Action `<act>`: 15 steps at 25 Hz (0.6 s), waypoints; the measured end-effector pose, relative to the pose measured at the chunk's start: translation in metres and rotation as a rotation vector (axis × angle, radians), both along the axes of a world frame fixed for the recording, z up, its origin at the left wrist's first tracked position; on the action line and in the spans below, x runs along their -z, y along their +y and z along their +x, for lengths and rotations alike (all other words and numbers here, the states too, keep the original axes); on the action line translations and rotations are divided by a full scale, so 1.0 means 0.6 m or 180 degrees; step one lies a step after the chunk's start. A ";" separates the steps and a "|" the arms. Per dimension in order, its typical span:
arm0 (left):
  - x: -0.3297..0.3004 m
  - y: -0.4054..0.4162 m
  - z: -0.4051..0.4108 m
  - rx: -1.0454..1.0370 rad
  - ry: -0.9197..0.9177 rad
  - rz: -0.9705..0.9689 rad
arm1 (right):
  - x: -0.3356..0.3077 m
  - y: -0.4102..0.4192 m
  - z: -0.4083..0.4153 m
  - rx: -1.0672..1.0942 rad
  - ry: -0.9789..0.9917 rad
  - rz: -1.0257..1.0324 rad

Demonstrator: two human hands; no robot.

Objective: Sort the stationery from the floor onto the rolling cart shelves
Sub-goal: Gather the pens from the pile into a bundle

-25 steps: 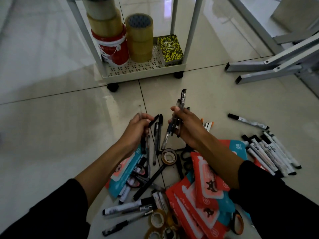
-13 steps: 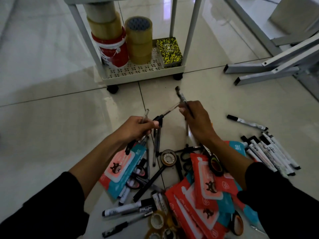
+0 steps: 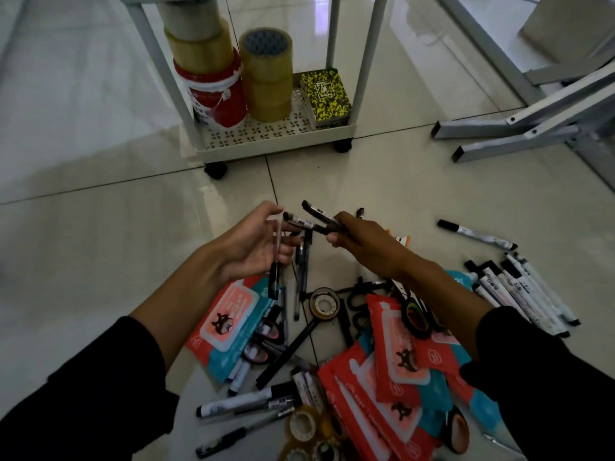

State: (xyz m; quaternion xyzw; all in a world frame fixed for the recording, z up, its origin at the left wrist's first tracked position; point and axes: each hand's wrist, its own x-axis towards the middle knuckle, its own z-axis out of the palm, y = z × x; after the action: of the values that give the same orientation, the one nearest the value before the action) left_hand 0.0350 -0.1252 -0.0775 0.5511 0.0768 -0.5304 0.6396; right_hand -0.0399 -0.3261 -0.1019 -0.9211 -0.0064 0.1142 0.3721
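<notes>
- Left hand: palm up, fingers loosely curled round one clear pen that hangs almost upright, dark end down.
- Right hand: gripping a small bunch of dark pens, tips pointing left toward the left hand's fingertips, very near them.
- Both hands above the stationery pile on the tiled floor.
- In the pile: red and blue wipes packs, a small tape roll, white markers at the right.
- Rolling cart beyond the pile; bottom shelf with tape rolls, a red tub, a yellow-black box.
</notes>
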 end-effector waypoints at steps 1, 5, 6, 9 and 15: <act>-0.001 0.003 0.002 -0.0155 0.0215 -0.0071 | -0.002 -0.001 -0.002 -0.0069 -0.0059 -0.0053; -0.007 0.012 0.008 -0.0447 0.0604 0.0113 | -0.005 0.010 -0.020 -0.0593 -0.0867 -0.0337; -0.005 0.012 0.009 -0.0396 0.0669 0.0146 | -0.003 0.017 -0.025 -0.0707 -0.1100 -0.0321; 0.002 0.006 0.006 -0.0269 0.0728 0.0252 | 0.004 0.040 -0.039 -0.0831 -0.1488 -0.0319; 0.002 -0.020 -0.019 -0.0507 0.0711 0.0179 | 0.015 0.060 -0.047 -0.0428 -0.1837 -0.0164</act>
State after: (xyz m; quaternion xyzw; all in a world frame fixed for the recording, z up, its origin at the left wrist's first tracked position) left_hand 0.0234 -0.1369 -0.0788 0.4985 0.2059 -0.5336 0.6515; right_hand -0.0679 -0.2902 -0.1111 -0.9221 -0.1701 -0.1280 0.3230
